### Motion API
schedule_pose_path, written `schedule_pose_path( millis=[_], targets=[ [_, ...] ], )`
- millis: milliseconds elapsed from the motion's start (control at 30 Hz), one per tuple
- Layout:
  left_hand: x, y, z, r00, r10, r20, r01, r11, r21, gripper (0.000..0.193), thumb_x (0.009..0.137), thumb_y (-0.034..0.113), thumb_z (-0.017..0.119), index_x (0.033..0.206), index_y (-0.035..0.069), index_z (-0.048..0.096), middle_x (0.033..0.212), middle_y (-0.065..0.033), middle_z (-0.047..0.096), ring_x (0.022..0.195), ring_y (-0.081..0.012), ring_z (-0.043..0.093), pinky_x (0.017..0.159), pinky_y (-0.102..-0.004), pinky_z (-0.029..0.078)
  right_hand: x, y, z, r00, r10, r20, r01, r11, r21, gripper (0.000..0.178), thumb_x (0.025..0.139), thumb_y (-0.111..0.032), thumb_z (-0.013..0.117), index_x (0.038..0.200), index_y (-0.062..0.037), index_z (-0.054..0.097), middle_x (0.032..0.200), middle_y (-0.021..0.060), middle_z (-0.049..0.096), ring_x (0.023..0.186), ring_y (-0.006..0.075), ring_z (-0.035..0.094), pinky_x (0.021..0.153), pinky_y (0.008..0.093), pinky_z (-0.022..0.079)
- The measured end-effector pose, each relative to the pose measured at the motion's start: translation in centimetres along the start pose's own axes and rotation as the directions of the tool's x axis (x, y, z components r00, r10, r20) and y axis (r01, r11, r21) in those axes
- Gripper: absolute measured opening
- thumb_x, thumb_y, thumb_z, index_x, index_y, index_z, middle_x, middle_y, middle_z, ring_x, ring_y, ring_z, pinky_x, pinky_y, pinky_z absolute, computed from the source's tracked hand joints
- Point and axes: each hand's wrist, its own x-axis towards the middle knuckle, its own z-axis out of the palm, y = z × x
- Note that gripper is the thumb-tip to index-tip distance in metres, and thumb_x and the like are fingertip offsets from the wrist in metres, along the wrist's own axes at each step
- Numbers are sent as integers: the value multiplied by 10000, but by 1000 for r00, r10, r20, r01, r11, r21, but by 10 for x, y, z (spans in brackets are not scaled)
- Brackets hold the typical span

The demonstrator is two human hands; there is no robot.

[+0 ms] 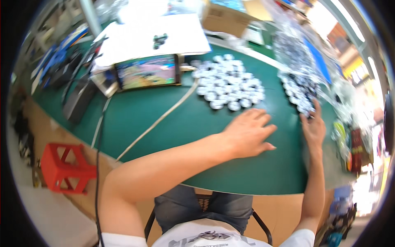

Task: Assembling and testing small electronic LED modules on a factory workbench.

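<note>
So the left hand [249,133] is out over the dark green tabletop [247,177], palm down, fingers loosely spread with nothing visible in them. Can't make out if the palm actually touches the surface. Just beyond its fingertips sits a cluster of small round white parts with dark spots [230,84], packed close together in one layer as far as I can see. The blur eats the detail, so I honestly couldn't tell you what those dark spots are.

Over on the right, the right hand [313,125] is at the near end of a long heap of small white-and-dark parts [302,92], thumb and a finger parted on either side of that end. Whether it's pinching a piece, I can't tell; the parts smear together there. The far end of the heap runs up to a crumpled clear plastic bag [294,49], and I can't make out which bits are inside.

Left of the cluster there's a dark-framed phone on its long side [148,73], screen lit but too blurry to read, with a thin beige cable [164,114] running beside it toward the table's edge. The brown cardboard box [226,18] behind is partly cut off up top.
</note>
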Motion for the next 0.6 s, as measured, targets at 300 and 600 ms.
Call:
schedule_pose_path(
  millis=[300, 600],
  targets=[
    [0, 4, 2, 997, -40, -65, 33, 995, -94, 430, 787, 330, 709, 1101, 50, 622, 1085, -136, 598, 1076, -306, 560, 888, -413, 472, -2, 20, -23, 977, -16, -211, 66, 970, 233, 645, 856, -79, 676, 1430, -193, 405, 1014, 57, 659, 642, 109, 548, 624, 276, 478],
    [7, 10, -15, 918, -332, -219, 115, 747, -655, 494, 853, 277, 685, 1224, -17, 543, 893, -177, 664, 786, -261, 673, 703, -371, 551, -47, -104, -54, 931, -328, -161, 365, 838, 405, 775, 789, -33, 731, 1456, -156, 356, 949, 61, 667, 693, 117, 574, 593, 255, 464]
  ],
)
